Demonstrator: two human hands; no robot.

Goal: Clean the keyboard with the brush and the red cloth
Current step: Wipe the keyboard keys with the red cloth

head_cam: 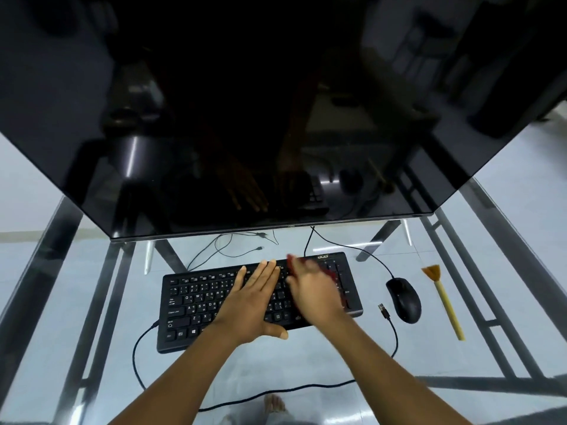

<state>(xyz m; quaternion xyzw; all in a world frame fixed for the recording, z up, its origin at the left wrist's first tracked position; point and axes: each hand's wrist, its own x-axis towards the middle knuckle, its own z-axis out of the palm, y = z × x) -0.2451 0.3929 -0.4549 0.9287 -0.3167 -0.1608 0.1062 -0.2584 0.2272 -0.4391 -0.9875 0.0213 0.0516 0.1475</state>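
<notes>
A black keyboard (196, 305) lies on the glass desk in front of me. My left hand (256, 302) rests flat on its middle keys with straight fingers. My right hand (313, 286) is blurred with motion over the keyboard's right part and presses the red cloth (333, 275) onto the keys; only red edges of the cloth show around the hand. The brush (443, 299), with a yellow wooden handle and orange bristles, lies on the glass to the right of the mouse, away from both hands.
A black mouse (404, 299) sits right of the keyboard, with a loose USB plug (383, 311) beside it. A large dark monitor (245, 118) overhangs the desk's back. Cables run under and around the keyboard. The glass desk (76, 286) has a metal frame.
</notes>
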